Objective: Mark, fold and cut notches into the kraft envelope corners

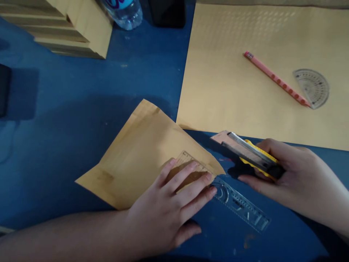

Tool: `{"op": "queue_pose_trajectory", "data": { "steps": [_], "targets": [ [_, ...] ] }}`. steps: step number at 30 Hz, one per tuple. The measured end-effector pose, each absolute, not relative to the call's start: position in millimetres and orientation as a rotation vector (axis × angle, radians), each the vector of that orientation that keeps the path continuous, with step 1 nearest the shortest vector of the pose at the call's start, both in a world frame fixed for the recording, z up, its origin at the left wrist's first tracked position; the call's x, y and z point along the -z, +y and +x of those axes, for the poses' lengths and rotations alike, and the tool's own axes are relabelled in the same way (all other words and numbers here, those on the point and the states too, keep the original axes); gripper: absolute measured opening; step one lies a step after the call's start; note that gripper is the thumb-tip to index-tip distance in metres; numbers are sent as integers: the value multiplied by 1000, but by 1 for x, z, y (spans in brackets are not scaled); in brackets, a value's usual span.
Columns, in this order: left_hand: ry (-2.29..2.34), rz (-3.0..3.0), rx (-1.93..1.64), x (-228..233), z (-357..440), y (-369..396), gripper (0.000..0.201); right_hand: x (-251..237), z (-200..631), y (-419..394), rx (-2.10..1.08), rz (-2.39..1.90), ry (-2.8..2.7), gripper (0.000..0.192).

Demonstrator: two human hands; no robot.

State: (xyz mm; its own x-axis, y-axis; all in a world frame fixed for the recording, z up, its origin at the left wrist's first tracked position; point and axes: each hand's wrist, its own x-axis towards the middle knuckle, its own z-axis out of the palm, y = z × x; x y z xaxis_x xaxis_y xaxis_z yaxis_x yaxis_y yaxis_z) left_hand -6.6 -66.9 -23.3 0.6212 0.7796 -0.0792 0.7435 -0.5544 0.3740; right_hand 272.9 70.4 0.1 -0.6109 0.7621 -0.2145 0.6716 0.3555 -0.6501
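Blue table [68,109]: left hand [169,203] flat, pinning clear ruler [240,203] on brown paper piece [136,156]; right hand [294,178] clamped on yellow cutter [253,154]. Nearby: large sheet [231,91], pencil [275,78], protractor [313,87], bottle [125,11].

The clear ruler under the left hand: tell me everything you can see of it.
The ruler is a transparent plastic stencil type with cut-out shapes and printed markings. It lies flat on the blue table, running diagonally from upper left to lower right. Its upper end rests on the brown paper piece, pressed down by the left hand; its lower end lies bare on the table. The right hand holds a yellow utility knife just above it, apparently not touching.
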Motion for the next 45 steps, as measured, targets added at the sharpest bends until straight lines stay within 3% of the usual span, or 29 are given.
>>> {"op": "queue_pose_trajectory", "data": {
  "steps": [45],
  "targets": [
    [1184, 2474, -143, 22, -8, -64, 71, -3, 270, 71, -1119, -1272, -2434, 18]
  ]
}}
